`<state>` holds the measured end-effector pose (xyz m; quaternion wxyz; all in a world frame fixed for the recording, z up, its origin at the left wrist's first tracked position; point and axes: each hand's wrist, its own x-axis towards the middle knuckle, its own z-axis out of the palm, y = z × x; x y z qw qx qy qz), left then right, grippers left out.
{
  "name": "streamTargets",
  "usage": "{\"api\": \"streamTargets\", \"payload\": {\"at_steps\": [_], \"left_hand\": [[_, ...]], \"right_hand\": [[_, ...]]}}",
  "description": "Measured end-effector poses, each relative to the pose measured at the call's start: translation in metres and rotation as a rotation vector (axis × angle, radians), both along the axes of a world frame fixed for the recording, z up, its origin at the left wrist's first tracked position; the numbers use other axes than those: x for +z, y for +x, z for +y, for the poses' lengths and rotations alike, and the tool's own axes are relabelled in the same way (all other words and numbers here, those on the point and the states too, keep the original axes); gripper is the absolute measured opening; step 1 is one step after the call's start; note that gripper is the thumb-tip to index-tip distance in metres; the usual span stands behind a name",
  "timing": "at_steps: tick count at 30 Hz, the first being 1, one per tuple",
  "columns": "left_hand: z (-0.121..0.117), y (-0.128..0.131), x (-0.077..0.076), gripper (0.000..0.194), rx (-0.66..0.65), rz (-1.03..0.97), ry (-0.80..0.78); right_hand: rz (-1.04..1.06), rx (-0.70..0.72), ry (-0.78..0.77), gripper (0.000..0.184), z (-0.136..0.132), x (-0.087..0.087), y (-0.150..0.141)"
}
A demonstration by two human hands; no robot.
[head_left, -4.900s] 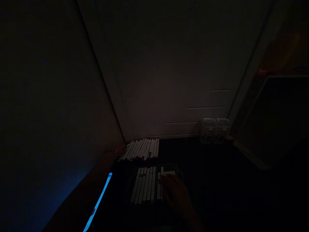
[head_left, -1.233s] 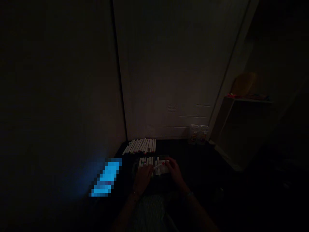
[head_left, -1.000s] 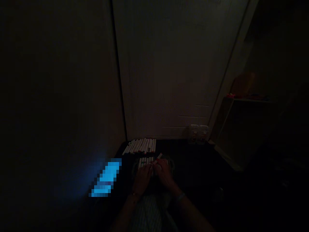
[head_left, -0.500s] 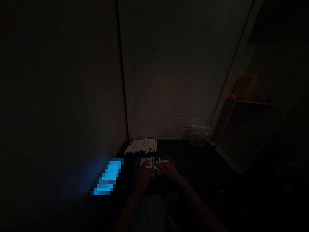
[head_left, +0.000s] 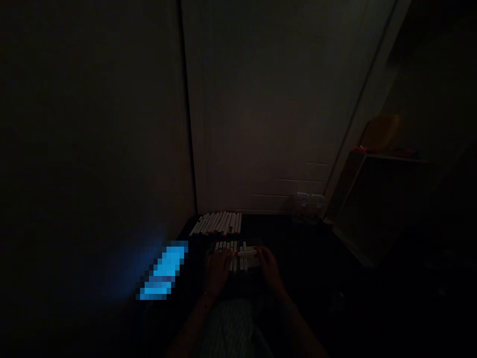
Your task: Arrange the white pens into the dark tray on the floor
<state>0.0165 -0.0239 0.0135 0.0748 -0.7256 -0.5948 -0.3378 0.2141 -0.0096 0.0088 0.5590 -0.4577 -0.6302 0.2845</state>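
The picture is very dark. A shallow tray [head_left: 257, 269] in front of me holds several white markers [head_left: 231, 263] in a row. My right hand [head_left: 270, 263] pinches a white marker [head_left: 246, 253] lying crosswise above the row, its red end toward the left. My left hand [head_left: 218, 268] is over the tray's left part, fingers bent together near that red end. What lies in its fingers, if anything, is hidden by the dark.
Behind the tray, more white markers [head_left: 219, 223] with coloured ends lie side by side on the dark table [head_left: 268, 228]. Two clear plastic containers [head_left: 308, 206] stand by the wall. A bright blue pixelated patch [head_left: 164, 271] is at left. A cabinet [head_left: 387, 199] stands at right.
My hands have moved apart, the right one slightly to the right. The crosswise marker has shifted right, and its red end now shows.
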Motion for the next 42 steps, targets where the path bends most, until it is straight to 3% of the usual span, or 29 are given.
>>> {"api": "streamTargets", "payload": {"at_steps": [3,9,23,42], "left_hand": [[0.001,0.000,-0.002,0.031,-0.001,0.048,0.002],[0.002,-0.003,-0.006,0.031,0.017,0.106,-0.006],[0.005,-0.005,-0.009,0.034,0.101,0.082,0.008],[0.009,-0.008,-0.015,0.036,0.068,0.052,-0.028]], "right_hand": [[-0.094,-0.089,0.046,0.033,-0.005,-0.001,0.000],[-0.167,-0.090,0.043,0.034,-0.001,-0.006,0.001],[-0.059,0.013,0.037,0.028,0.000,-0.005,0.000],[-0.035,0.042,0.023,0.030,-0.002,0.001,0.000]]}}
